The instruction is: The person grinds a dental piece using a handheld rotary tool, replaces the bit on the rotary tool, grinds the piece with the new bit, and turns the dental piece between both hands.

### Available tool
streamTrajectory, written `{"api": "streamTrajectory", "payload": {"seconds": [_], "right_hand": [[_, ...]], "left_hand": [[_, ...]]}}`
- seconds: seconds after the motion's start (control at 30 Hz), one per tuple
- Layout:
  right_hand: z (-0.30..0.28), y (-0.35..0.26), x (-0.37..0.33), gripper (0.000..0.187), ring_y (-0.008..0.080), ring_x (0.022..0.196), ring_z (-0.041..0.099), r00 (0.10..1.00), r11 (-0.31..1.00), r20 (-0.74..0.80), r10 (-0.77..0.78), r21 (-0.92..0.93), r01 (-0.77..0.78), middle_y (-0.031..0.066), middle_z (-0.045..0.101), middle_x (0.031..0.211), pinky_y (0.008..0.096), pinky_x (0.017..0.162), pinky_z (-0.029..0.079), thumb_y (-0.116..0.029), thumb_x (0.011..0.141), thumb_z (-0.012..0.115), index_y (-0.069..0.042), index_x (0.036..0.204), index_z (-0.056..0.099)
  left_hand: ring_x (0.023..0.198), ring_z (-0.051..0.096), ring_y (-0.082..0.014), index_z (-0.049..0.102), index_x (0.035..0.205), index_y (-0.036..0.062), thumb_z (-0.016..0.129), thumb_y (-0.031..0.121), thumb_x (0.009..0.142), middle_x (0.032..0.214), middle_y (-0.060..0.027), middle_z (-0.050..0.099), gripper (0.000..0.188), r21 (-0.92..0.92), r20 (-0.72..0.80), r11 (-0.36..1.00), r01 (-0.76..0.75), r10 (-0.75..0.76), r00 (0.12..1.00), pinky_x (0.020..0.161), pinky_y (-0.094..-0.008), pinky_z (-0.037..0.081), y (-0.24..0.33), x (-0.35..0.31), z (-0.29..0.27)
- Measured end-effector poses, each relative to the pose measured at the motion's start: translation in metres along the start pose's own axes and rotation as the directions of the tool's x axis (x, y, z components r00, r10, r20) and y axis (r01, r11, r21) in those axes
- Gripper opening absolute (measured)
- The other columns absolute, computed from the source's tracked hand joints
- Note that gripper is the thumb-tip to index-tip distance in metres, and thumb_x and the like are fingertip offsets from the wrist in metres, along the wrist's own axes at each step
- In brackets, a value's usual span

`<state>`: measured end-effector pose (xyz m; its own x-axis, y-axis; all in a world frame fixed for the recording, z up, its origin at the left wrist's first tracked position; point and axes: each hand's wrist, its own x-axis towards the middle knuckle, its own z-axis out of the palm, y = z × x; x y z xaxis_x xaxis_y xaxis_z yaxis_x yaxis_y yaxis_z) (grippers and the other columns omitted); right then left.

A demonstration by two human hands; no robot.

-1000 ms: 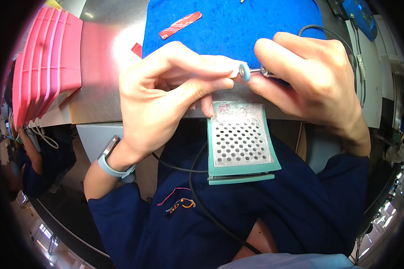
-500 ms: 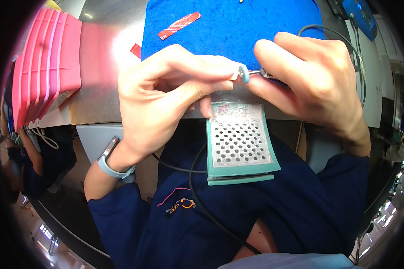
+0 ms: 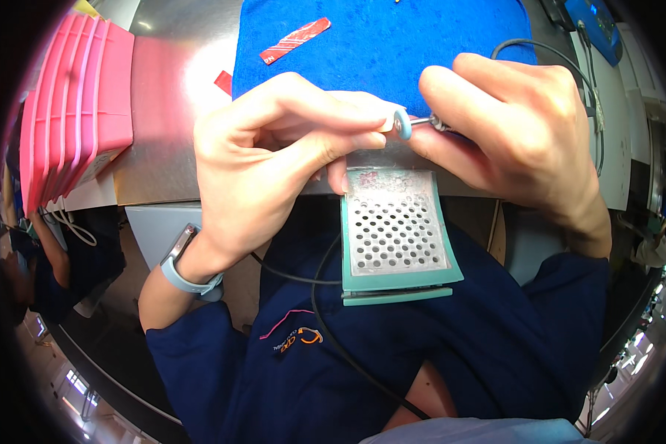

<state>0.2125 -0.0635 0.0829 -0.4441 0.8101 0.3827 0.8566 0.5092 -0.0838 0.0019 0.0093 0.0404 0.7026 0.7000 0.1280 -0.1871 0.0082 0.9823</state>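
Note:
Between thumb and forefinger, my left hand (image 3: 274, 144) pinches a small light-blue disc (image 3: 404, 124) with a metal-looking centre. My right hand (image 3: 518, 129) is closed around a corded tool that looks like a soldering iron (image 3: 420, 120). Its thin metal shaft points left and meets the disc, or nearly so; the fist hides the handle. Below both hands, at the table edge, a green-framed perforated metal plate (image 3: 399, 233) stands over my lap. My left fingertips come close to its upper left corner; whether they touch it I cannot tell.
A blue cloth (image 3: 377, 52) covers part of the metal table (image 3: 163, 170). On it lies a red patterned strip (image 3: 296, 41). Pink stacked bins (image 3: 78, 111) stand at left. A black cable (image 3: 547, 48) runs near a blue device (image 3: 593, 29) at far right. Another person's arm shows at left.
Both hands hold almost the same pose. The metal shaft and the disc have shifted very slightly.

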Motion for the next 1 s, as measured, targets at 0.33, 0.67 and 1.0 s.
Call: {"api": "streamTrajectory", "payload": {"seconds": [0.33, 0.67, 1.0], "right_hand": [[0.001, -0.003, 0.000, 0.025, 0.0202, 0.047, 0.048, 1.000, 1.000, 0.017, -0.008, -0.013, 0.008, 0.0038, 0.041, 0.059, 0.0327, 0.041, 0.038, -0.015, 0.064, 0.076, -0.007, 0.076, 0.055], [-0.004, -0.011, 0.011, 0.024, 0.0201, 0.047, 0.048, 0.997, 0.999, 0.076, -0.026, -0.029, 0.028, 0.0039, 0.042, 0.060, 0.0324, 0.042, 0.038, -0.015, 0.064, 0.076, -0.007, 0.075, 0.056], [-0.004, -0.006, 0.012, 0.026, 0.0205, 0.046, 0.048, 0.998, 1.000, 0.064, -0.007, 0.019, 0.006, 0.0041, 0.042, 0.059, 0.0325, 0.042, 0.037, -0.013, 0.063, 0.077, -0.006, 0.077, 0.056]], "left_hand": [[0.058, 0.063, -0.0149, 0.060, 0.086, -0.0038, 0.059, -0.014, 0.083, 0.097, -0.0228, 0.068, 0.011, -0.015, -0.022, 1.000, 0.016, -0.016, 1.000, 0.051, -0.0226, 0.052, 0.002, -0.001, 0.000], [0.058, 0.062, -0.0138, 0.060, 0.086, -0.0035, 0.060, -0.014, 0.083, 0.096, -0.0230, 0.068, 0.010, -0.014, -0.022, 0.999, 0.032, -0.032, 0.999, 0.051, -0.0225, 0.051, 0.001, -0.003, -0.003], [0.057, 0.062, -0.0138, 0.060, 0.085, -0.0035, 0.061, -0.013, 0.084, 0.096, -0.0233, 0.068, 0.010, -0.012, -0.019, 0.999, 0.034, -0.034, 0.999, 0.050, -0.0224, 0.051, 0.001, -0.003, -0.005]]}}
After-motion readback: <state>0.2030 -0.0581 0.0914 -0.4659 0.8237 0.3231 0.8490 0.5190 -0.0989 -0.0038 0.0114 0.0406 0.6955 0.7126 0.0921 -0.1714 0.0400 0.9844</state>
